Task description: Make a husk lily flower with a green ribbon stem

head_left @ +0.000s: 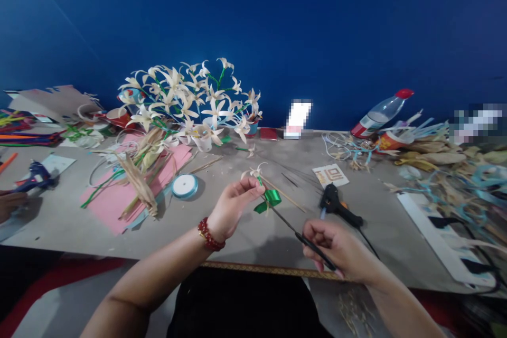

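Note:
My left hand (233, 203) pinches a small white craft flower (255, 171) by its green-wrapped stem, above the grey table. A shiny green ribbon (272, 198) hangs in a loop just under those fingertips. My right hand (335, 245) is closed around the black handle of what look like scissors (303, 238). Their long thin blades point up and left, with the tip at the ribbon; whether they touch or cut it I cannot tell. A thin brown stick (289, 198) lies behind the ribbon.
A black glue gun (336, 206) lies right of centre, near a white power strip (439, 237). A ribbon spool (184, 186) and pink paper (106, 195) with dried husks are left. White flowers (186, 97) and a tilted bottle (382, 112) stand behind. Another person's hand (11, 205) is far left.

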A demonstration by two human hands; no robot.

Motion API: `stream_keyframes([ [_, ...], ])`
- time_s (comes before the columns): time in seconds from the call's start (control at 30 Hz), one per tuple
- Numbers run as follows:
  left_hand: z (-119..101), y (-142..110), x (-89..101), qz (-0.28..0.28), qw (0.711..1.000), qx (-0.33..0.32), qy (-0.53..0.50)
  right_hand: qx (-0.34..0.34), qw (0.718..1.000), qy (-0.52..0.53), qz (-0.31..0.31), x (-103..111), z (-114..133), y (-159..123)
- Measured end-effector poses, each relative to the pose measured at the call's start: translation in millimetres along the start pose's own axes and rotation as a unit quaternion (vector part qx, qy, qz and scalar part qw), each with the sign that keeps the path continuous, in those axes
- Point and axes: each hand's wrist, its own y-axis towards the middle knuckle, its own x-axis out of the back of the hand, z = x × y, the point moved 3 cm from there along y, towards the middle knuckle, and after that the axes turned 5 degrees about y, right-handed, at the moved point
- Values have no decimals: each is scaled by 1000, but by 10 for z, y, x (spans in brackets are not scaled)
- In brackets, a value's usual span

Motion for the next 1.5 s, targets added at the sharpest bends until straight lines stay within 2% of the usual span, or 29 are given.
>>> stream_keyframes([
  [0.2,11,6,-1,19,1000,11,6,25,1000,3,1,42,16,-12],
  [0.37,1,17,13,19,999,29,12,66,996,-62,-7,92,-16,16],
  [0.5,-53,33,47,8,1000,14,25,99,985,-141,-10,159,-99,45],
  [0.57,-83,43,69,-1,999,-2,37,120,964,-236,-32,185,-127,62],
  [0.7,-108,49,97,-14,999,-18,44,154,881,-442,-75,88,-158,149],
  [0.83,-119,15,111,-21,998,-55,37,105,816,-552,-133,-98,-210,305],
  [0.9,-126,-11,130,-27,996,-75,47,85,806,-569,-139,-136,-234,372],
  [0.97,-137,-37,153,-31,994,-92,59,96,819,-554,-118,-115,-237,410],
  [1.07,-163,-77,169,-25,991,-112,70,153,857,-484,-91,0,-130,384],
  [1.13,-183,-108,157,-15,990,-121,72,212,881,-409,-110,74,51,303],
  [1.2,-203,-140,125,1,988,-129,80,291,893,-308,-154,97,299,181],
  [1.23,-212,-157,103,12,987,-134,90,339,890,-257,-166,74,431,115],
  [1.3,-230,-189,54,36,982,-147,111,412,880,-180,-153,-36,657,16],
  [1.4,-246,-230,-2,58,977,-161,131,422,893,-124,-97,-267,835,6],
  [1.5,-245,-260,-14,54,976,-161,139,415,901,-81,-94,-428,856,83],
])
